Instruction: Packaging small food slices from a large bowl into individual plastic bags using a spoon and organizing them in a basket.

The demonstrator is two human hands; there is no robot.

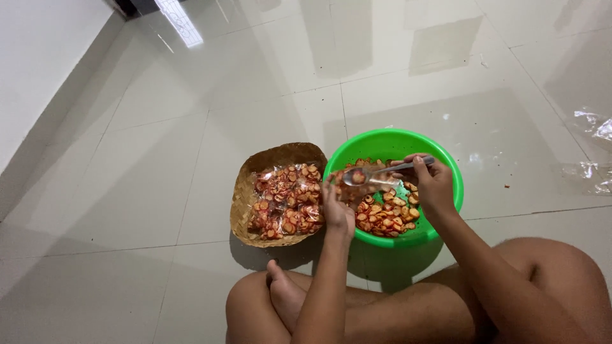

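Note:
A green plastic bowl point(440, 159) on the tiled floor holds red-orange chips point(386, 216). My right hand point(433, 185) grips a metal spoon point(376, 173) over the bowl, with a few chips in its scoop. My left hand point(336, 207) holds a small clear plastic bag point(360, 189) at the bowl's left rim, just under the spoon's scoop. A woven bamboo tray point(245, 191) to the left of the bowl carries several filled clear packets of chips point(287, 200).
My crossed legs point(408, 306) and a foot point(284, 293) lie in front of the bowl and tray. Loose clear plastic point(593, 146) lies on the floor at the far right. A white wall point(38, 57) runs along the left.

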